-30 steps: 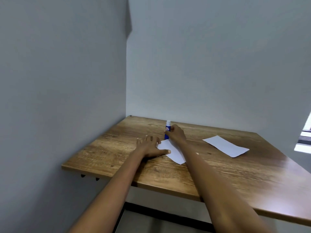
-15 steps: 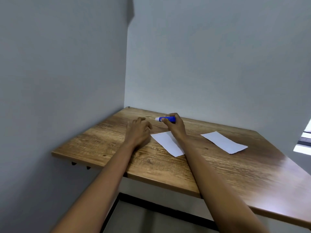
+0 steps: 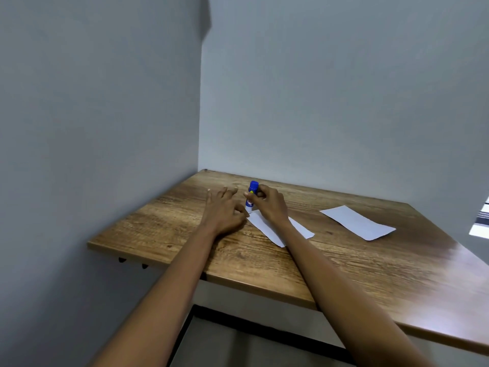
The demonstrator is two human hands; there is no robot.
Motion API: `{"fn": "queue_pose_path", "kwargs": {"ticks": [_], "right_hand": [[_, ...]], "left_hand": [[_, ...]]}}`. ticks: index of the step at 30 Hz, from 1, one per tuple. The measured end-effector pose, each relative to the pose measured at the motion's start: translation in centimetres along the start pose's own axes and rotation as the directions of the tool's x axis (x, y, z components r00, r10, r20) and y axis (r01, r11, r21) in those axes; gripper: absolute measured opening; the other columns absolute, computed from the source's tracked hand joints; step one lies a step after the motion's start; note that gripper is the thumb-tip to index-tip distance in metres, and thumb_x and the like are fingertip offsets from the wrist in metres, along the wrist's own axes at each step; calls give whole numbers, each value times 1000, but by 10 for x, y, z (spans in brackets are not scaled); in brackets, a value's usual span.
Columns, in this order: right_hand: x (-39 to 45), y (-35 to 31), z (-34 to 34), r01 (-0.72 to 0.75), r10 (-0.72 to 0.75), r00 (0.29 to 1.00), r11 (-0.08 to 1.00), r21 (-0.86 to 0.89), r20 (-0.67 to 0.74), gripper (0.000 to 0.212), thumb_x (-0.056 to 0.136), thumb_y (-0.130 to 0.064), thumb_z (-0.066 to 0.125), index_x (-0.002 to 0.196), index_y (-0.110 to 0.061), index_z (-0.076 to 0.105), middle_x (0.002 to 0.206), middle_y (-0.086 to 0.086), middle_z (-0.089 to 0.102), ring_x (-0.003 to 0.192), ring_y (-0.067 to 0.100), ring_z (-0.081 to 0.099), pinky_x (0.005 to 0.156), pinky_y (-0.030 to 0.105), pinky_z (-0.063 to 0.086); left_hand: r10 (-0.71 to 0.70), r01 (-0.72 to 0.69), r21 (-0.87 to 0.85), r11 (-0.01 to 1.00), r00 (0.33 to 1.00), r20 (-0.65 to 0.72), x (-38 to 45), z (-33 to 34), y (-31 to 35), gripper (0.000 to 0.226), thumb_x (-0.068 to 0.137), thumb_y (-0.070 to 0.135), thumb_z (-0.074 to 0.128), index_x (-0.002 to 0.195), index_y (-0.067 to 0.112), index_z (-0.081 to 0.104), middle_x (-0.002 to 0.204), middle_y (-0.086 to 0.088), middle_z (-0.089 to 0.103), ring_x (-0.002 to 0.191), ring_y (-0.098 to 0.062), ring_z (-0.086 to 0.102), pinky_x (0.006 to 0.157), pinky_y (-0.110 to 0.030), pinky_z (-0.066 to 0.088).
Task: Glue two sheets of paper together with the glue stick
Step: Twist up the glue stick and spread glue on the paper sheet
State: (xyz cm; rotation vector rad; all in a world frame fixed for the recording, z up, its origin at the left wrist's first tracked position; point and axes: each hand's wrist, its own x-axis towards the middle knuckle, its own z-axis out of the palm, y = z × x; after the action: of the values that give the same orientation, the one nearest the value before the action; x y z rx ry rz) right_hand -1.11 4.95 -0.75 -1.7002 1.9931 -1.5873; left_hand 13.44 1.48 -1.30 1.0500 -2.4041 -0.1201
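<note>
Right hand has its grip closed around the glue stick, fingers wrapped on the barrel, thumb on the front. Stick is nearly upright, blue end up, white end down, tip at the far corner of the near sheet of paper; whether the tip actually touches the paper cannot be told. Left hand lies palm down on the bench, just left of the stick, fingers spread and pointing away, grip open and holding nothing. Its thumb side sits at the near sheet's left edge; contact with the paper is unclear.

Near sheet lies flat, angled, running from the stick toward the front right, partly covered by the right wrist. Second sheet of paper lies flat well apart to the right, same angle, nothing on it.

Bench is wood grain, pushed into a corner of grey walls. Both bare forearms reach in from the bottom edge. Bright window strip at the far right.
</note>
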Motion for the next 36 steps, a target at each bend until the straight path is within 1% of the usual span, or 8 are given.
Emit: {"fn": "queue_pose_path", "kwargs": {"ticks": [4, 8, 17, 23, 26, 30, 33, 36], "right_hand": [[-1, -1, -1, 1, -1, 1000, 1000, -14, -2, 21, 81, -40, 70, 78, -20, 65, 55, -9, 48, 56, 5, 44, 54, 24, 30], [1, -1, -8, -23, 23, 1000, 997, -70, 2, 21, 82, -42, 68, 78, -22, 64, 59, -9, 51, 64, 13, 49, 59, 30, 32], [3, 12, -24, -106, 85, 990, 975, -195, -110, 34, 86, -45, 63, 99, -14, 68, 92, 7, 70, 94, 28, 61, 86, 43, 45], [6, 21, -31, -179, 141, 969, 966, -186, -200, 35, 86, -46, 63, 106, -17, 67, 102, 5, 71, 101, 28, 61, 90, 43, 45], [8, 23, -35, -226, 194, 954, 967, -120, -229, 30, 85, -43, 64, 97, -15, 66, 94, 4, 71, 95, 27, 62, 82, 39, 46], [7, 21, -36, -270, 293, 927, 955, 125, -235, 23, 87, -39, 63, 80, -18, 57, 68, -8, 54, 76, 21, 55, 64, 30, 36], [6, 20, -35, -285, 325, 919, 939, 191, -225, 21, 87, -41, 63, 86, -20, 60, 78, -4, 59, 79, 20, 58, 69, 35, 43], [5, 19, -32, -285, 331, 921, 932, 223, -206, 23, 87, -40, 64, 91, -17, 62, 86, 0, 62, 83, 22, 61, 78, 42, 50]], "left_hand": [[-4, 4, -5, 1000, 1000, 5, -1, -1, 1, 28, 85, 37, 50, 102, 38, 72, 156, -1, 27, 146, -20, 13, 116, -54, -2], [-16, 16, -34, 999, 1000, 3, 0, 0, 0, 26, 85, 39, 52, 101, 36, 73, 156, 0, 28, 146, -20, 13, 116, -55, -3], [-13, 12, -39, 999, 1000, -9, 1, 1, -1, 25, 82, 38, 54, 98, 36, 73, 155, 0, 30, 146, -21, 15, 115, -56, -3], [-27, 27, -50, 998, 1000, -5, 0, 0, 0, 26, 80, 36, 56, 99, 36, 73, 155, 0, 30, 146, -20, 14, 115, -54, -5], [-32, 32, -69, 997, 999, -5, -1, 0, 1, 26, 78, 34, 57, 99, 36, 73, 155, 0, 30, 146, -20, 14, 116, -53, -6], [-54, 51, -142, 989, 998, -20, -1, -1, 0, 21, 78, 33, 60, 95, 33, 72, 149, -3, 37, 143, -22, 20, 116, -53, 0], [-103, 74, -340, 937, 992, -67, 0, -3, -4, 35, 71, 46, 59, 96, 25, 70, 135, -6, 47, 133, -22, 33, 113, -45, 16], [-96, 36, -377, 925, 986, -139, 1, -3, -3, 38, 73, 46, 61, 100, 20, 67, 128, -6, 50, 130, -21, 37, 110, -40, 19]]}}
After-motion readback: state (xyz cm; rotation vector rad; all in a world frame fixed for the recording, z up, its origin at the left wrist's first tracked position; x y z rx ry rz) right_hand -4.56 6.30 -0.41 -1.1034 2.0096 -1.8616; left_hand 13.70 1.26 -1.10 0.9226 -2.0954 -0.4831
